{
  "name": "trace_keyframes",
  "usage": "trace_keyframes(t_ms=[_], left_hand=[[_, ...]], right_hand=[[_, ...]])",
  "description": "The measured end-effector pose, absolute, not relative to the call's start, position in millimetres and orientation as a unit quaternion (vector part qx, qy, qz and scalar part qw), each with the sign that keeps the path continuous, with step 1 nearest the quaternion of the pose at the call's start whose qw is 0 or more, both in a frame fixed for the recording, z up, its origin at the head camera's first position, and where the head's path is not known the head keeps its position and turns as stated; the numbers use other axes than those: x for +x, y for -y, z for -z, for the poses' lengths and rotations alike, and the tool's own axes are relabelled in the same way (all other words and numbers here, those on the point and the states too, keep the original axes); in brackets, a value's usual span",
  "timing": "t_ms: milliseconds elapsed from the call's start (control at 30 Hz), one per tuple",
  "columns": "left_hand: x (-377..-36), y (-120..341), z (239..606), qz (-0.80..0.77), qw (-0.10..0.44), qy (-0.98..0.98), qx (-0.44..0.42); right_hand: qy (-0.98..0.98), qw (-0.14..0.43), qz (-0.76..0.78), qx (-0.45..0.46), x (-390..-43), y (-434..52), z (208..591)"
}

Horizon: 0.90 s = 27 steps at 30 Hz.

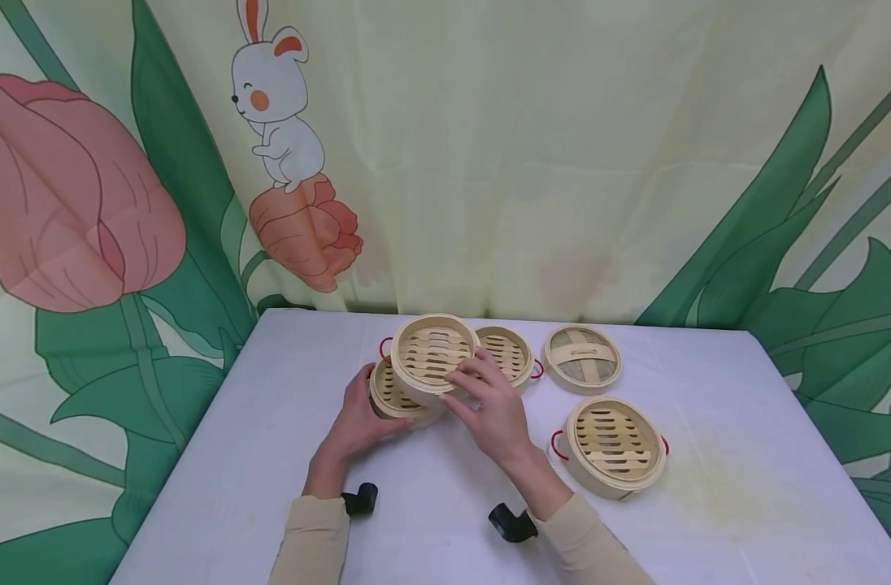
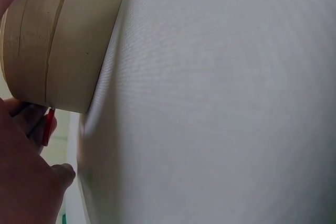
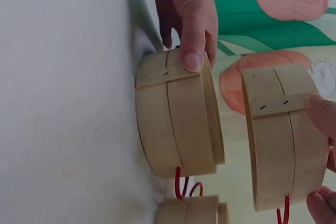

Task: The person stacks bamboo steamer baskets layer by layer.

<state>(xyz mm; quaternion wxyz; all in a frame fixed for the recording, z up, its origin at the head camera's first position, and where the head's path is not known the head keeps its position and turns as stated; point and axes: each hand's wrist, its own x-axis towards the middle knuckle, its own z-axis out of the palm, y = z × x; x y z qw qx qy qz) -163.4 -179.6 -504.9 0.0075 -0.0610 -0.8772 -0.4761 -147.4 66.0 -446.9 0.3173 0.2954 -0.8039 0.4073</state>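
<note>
On the bench [image 1: 270, 455], your left hand [image 1: 359, 422] grips the lower steamer [image 3: 176, 121] sitting on the cloth at centre, while your right hand [image 1: 493, 410] grips the raised steamer [image 1: 432, 355] held tilted just above it, with three more baskets lying beside and to the right.

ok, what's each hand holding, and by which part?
Right hand grips the raised round bamboo steamer basket by its side wall. Left hand holds the lower bamboo steamer basket on the table, also by its wall.
</note>
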Motion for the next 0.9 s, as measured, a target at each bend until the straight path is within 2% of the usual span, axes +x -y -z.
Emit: trace_keyframes(t_ms=[167,900], left_hand=[[-164.1,179.8,506.5,0.478,0.023,0.875,-0.072],[-163.2,179.7,506.9,0.472,0.014,0.88,-0.057]], right_hand=[[0.801,0.322,-0.406,0.299,-150.1,-54.4,448.5],[0.834,0.306,-0.354,0.293,-151.6,-27.3,456.2]])
